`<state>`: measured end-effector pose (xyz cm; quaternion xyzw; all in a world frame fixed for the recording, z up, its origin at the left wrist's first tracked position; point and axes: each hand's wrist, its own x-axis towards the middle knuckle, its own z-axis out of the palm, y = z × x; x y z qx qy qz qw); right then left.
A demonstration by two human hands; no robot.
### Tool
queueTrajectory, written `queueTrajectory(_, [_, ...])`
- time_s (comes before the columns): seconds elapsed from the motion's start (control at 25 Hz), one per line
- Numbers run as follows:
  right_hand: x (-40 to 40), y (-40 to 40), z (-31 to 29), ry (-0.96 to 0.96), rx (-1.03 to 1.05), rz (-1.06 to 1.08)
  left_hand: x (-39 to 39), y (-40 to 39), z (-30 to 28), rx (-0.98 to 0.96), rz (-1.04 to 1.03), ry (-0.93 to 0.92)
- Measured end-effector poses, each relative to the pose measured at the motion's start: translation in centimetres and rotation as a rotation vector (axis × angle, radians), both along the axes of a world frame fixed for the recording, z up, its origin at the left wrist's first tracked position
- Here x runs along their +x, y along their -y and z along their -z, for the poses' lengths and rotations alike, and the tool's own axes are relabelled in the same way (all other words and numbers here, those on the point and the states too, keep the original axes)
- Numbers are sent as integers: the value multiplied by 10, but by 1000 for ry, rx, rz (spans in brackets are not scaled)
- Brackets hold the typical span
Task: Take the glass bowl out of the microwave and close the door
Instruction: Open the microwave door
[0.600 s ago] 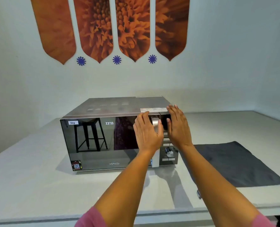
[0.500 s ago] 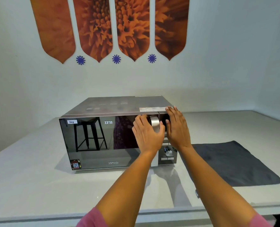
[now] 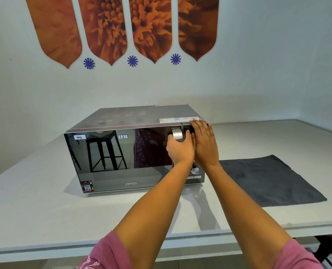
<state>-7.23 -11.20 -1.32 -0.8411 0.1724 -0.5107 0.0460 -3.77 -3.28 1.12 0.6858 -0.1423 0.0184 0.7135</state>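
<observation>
A silver microwave (image 3: 134, 121) with a dark mirrored door (image 3: 118, 160) stands on the white table (image 3: 35, 206), its door shut. My left hand (image 3: 180, 150) is curled around the vertical silver door handle (image 3: 177, 134). My right hand (image 3: 205, 144) lies flat, fingers together, against the control panel just right of the handle, its fingertips at the top edge. The glass bowl is hidden: the mirrored door shows only reflections.
A dark grey cloth (image 3: 268, 179) lies flat on the table to the right of the microwave. The wall behind carries orange flower panels (image 3: 122, 28). A silver dial (image 3: 195, 169) shows below my right wrist. The table's front edge (image 3: 44, 247) runs near me.
My left hand has gone from resting flat over the handle to curling its fingers around it. My right hand has stayed pressed on the control panel. The door remains shut.
</observation>
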Motion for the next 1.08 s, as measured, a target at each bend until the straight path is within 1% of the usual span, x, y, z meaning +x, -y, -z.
queueTrajectory(0.04, [-1,1,0,-3,2,-3,0,0,-1,4,-10,-26])
queueTrajectory(0.36, [-6,2,-2,-5,4,-25,8,1,-2,3,11,-56])
queueTrajectory(0.8, [-6,4,-4,13,10,-64,7,-1,-3,-2,-15,-44])
queueTrajectory(1.08, [1,13,0,73,-5,-77,8,1,-2,57,-56,-19])
